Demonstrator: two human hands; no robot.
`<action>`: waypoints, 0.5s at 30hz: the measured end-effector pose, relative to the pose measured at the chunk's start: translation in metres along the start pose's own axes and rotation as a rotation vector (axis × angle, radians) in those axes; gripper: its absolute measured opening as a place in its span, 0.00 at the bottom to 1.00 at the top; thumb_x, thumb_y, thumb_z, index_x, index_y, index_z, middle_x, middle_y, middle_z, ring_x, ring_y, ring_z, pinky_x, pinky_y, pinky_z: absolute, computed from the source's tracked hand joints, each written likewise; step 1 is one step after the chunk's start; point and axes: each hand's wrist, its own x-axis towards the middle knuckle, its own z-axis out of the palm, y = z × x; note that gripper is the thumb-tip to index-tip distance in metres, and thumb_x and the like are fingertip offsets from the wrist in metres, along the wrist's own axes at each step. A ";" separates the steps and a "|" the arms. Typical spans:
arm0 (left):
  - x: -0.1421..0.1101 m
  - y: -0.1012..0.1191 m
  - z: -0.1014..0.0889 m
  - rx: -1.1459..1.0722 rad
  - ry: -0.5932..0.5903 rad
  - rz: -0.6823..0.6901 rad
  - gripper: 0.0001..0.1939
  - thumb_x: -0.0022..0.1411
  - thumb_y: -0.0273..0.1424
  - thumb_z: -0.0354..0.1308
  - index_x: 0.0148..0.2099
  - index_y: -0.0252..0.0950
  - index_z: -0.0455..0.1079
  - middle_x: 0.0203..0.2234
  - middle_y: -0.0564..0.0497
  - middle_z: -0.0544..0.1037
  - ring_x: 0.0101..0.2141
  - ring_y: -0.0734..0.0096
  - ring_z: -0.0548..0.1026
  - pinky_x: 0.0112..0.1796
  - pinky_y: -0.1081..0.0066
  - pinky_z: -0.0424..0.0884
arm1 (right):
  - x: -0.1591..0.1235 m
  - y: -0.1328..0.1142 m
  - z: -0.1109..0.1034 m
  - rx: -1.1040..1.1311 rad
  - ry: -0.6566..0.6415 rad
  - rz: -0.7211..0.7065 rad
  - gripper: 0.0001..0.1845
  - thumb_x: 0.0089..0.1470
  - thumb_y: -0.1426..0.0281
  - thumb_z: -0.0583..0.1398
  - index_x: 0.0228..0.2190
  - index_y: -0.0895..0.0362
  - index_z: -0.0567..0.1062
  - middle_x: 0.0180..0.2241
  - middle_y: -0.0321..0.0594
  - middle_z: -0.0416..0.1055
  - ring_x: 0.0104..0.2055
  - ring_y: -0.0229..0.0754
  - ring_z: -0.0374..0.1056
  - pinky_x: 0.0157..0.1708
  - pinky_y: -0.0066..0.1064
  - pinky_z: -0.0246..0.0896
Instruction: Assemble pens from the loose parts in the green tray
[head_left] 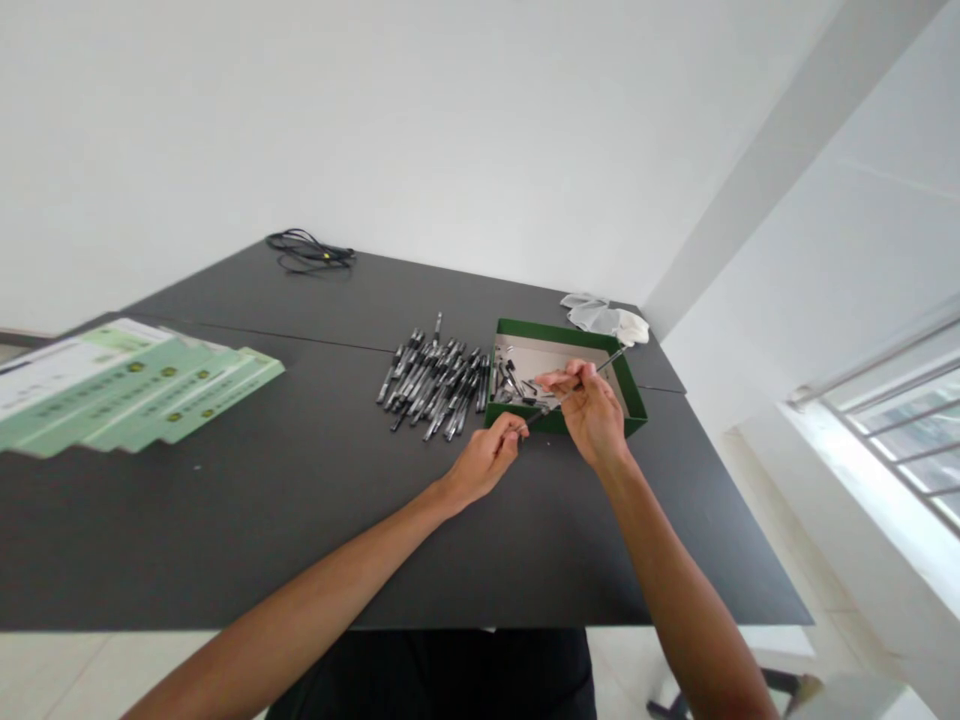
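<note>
My right hand (591, 405) is closed around a thin black pen (609, 360) that slants up to the right over the green box (636, 400). My left hand (491, 452) pinches the pen's lower end just in front of the box's near wall. Small pen parts lie loose inside the box on its pale floor. Left of the box, a pile of several black pens (435, 378) lies on the dark table (300, 500).
Pale green and white cartons (127, 385) are stacked at the table's left edge. A coiled black cable (307, 250) lies at the far edge. A crumpled white bag (607, 315) sits behind the box. A window frame is on the right.
</note>
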 end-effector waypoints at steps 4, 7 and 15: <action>0.000 -0.002 -0.001 0.015 -0.031 -0.015 0.17 0.77 0.40 0.43 0.48 0.34 0.69 0.23 0.59 0.63 0.21 0.78 0.60 0.26 0.76 0.54 | 0.000 0.002 -0.002 -0.053 0.011 0.011 0.16 0.66 0.52 0.58 0.36 0.51 0.73 0.35 0.38 0.83 0.39 0.44 0.77 0.48 0.39 0.70; 0.000 -0.004 -0.001 0.024 -0.045 -0.030 0.17 0.77 0.39 0.43 0.47 0.35 0.69 0.22 0.60 0.62 0.20 0.79 0.59 0.26 0.76 0.53 | 0.000 0.004 -0.003 -0.069 0.016 0.011 0.17 0.65 0.52 0.58 0.36 0.52 0.73 0.34 0.38 0.83 0.38 0.43 0.77 0.46 0.38 0.70; 0.000 -0.006 -0.002 -0.030 -0.040 -0.025 0.18 0.77 0.41 0.43 0.45 0.34 0.70 0.22 0.59 0.63 0.19 0.78 0.59 0.25 0.76 0.54 | 0.002 0.010 -0.003 -0.112 0.081 0.099 0.17 0.66 0.52 0.56 0.35 0.52 0.69 0.36 0.41 0.83 0.40 0.45 0.78 0.45 0.40 0.71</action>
